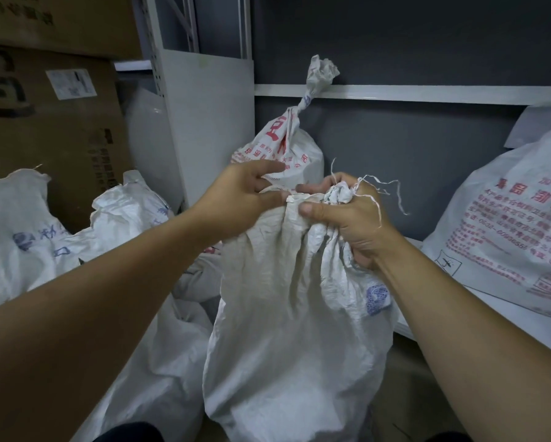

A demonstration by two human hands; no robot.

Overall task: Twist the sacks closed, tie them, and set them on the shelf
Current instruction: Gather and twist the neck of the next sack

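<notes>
Center of the frame, right hand [347, 218] grips the sack [293, 330] neck bunched tight. Left hand [242, 196] pinches its hem. Tied sack [286, 148] behind.

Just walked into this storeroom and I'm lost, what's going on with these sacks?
A person is closing the white sack in front of them. The right hand grips its bunched mouth, loose threads trailing; the left hand pinches the fabric beside it. No tie is on it yet. A knotted red-printed sack stands behind, and another printed sack lies on the shelf at right.
</notes>
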